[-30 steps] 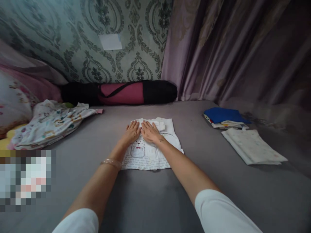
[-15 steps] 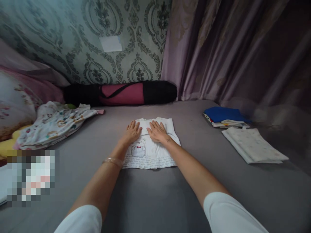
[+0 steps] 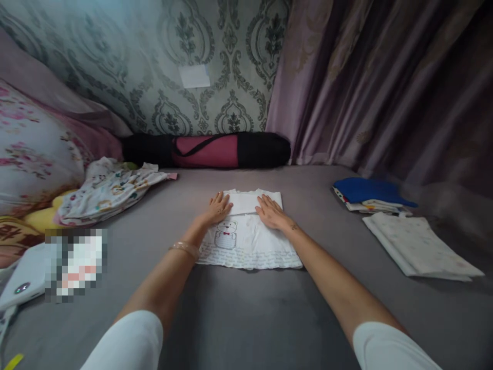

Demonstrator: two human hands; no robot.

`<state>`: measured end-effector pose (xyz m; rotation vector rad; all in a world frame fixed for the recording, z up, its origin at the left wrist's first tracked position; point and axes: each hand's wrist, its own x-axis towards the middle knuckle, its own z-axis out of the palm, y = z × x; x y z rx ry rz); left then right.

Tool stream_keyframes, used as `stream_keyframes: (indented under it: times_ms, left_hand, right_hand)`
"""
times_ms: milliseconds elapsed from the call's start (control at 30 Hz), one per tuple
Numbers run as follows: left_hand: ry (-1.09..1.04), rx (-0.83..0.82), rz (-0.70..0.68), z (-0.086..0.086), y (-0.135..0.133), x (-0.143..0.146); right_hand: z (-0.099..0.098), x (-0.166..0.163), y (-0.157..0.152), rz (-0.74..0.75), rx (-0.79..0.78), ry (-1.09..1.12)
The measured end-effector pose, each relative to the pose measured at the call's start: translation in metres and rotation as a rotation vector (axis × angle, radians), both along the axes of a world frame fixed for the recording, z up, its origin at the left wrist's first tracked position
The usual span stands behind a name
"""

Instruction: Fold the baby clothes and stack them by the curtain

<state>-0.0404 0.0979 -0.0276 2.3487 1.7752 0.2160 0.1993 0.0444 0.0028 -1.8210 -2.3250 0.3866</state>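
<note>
White bear-print shirt (image 3: 250, 249), left fingers (image 3: 219, 198) and right fingers (image 3: 266, 201) slightly spread, flat on its upper part

1. Left sleeve (image 3: 129, 336), between seven and eight o'clock: white, short, round-hemmed.
2. Right sleeve (image 3: 389, 341), between four and five: white, equally short.
3. Bangle (image 3: 186, 247), at eight, circling the left forearm (image 3: 164, 288): pale, glossy.
4. Right wrist (image 3: 290, 224), at four: small dark marking.
5. Left grip (image 3: 217, 209), at eight: faint dark marks.
</note>
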Motion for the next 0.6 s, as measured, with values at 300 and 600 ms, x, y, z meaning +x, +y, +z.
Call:
stream_keyframes:
  times_ms: [300, 600]
  left_hand:
    - [-0.009, 0.134, -0.089, 0.036, -0.030, 0.005]
    - [-0.038, 0.114, -0.102, 0.014, -0.088, -0.046]
  right_hand:
    - [0.015, 0.019, -0.010, 0.004, 0.100, 0.006]
    - [-0.001, 0.059, -0.079, 0.099, 0.151, -0.009]
